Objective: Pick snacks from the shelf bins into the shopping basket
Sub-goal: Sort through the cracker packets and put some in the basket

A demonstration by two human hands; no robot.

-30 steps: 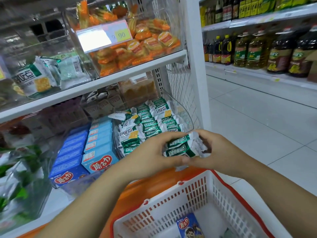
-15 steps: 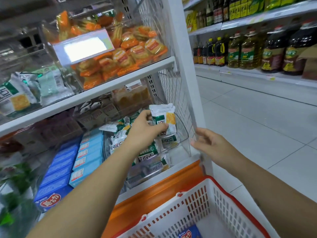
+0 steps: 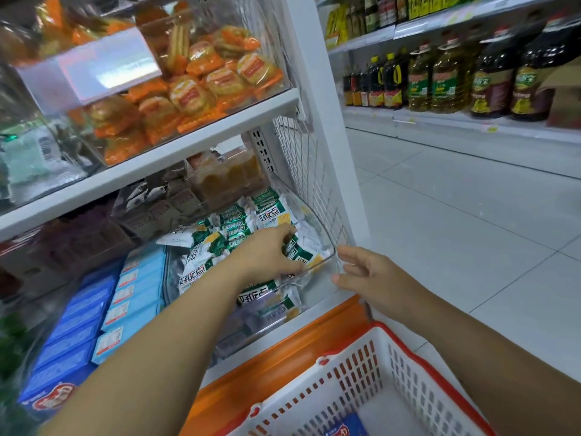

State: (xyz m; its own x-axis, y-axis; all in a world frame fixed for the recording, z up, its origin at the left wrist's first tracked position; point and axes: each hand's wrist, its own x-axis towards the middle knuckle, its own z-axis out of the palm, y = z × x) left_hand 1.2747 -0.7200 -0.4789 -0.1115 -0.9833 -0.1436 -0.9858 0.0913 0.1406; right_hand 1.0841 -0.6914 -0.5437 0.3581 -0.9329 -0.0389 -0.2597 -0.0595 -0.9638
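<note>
Logging one head view. Our left hand (image 3: 267,254) is inside the clear plastic shelf bin (image 3: 317,283) on the lower shelf, palm down on the heap of green-and-white snack packets (image 3: 267,212). Its fingers (image 3: 287,233) curl over the top of one packet and the thumb lies under it, so the left hand grips a packet within the heap. The packet is low in the bin, among the others.

Our right hand (image 3: 374,275) hangs at the bin's front right corner. Its fingers (image 3: 347,251) are loosely straight, a little spread, and hold nothing. We cannot tell whether the fingertips touch the clear wall.

The white plastic shopping basket with a red rim (image 3: 361,369) sits low at the front, below and to the right of the bin, under both hands. One blue snack packet (image 3: 345,431) lies on its floor, partly cut off by the frame edge.

Left of the bin are rows of light blue cartons (image 3: 135,297), then dark blue cartons (image 3: 72,338). On the shelf above, orange-wrapped round snacks (image 3: 204,89) fill another clear bin behind a blurred price label (image 3: 103,70). An orange base panel (image 3: 283,350) runs under the lower shelf. Across the white floor tiles (image 3: 456,231), bottles of cooking oil (image 3: 446,80) stand in a row on a far shelf.
</note>
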